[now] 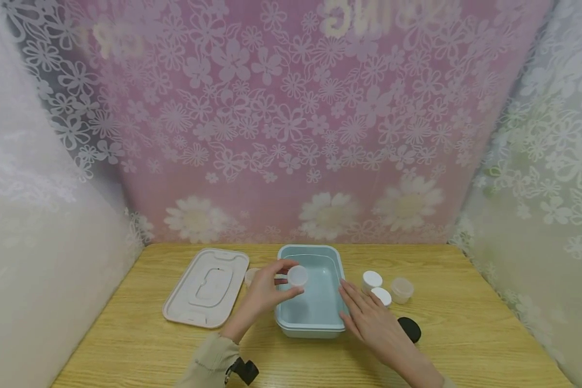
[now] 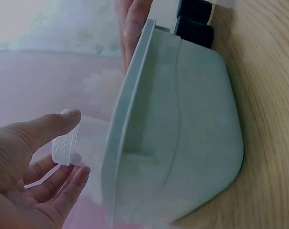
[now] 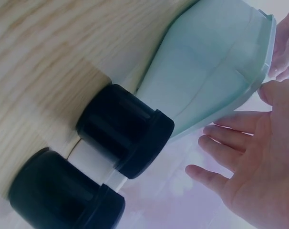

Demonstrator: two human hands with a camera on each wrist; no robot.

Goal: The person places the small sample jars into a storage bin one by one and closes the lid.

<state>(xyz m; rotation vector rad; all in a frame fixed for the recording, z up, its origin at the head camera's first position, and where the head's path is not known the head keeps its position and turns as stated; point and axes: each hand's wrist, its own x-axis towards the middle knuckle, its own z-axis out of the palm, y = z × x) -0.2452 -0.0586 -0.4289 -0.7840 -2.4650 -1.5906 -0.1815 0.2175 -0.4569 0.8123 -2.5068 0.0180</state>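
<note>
The table [image 1: 136, 328] is wooden; above it, left hand [image 1: 265, 290] grips a translucent jar [image 1: 297, 276] with white ribbed lid [image 2: 62, 150], at tub's [image 1: 311, 327] ten o'clock. Right hand [image 1: 372, 324], fingers extended, touches three o'clock rim.

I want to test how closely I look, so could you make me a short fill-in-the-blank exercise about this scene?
The left hand holds a small jar; the jars in the right hand number ____.
From the person's side, the flat lid lies to the ____ of the tub.
The right wrist view shows ____ black jars.

Missing words: zero; left; two.
</note>
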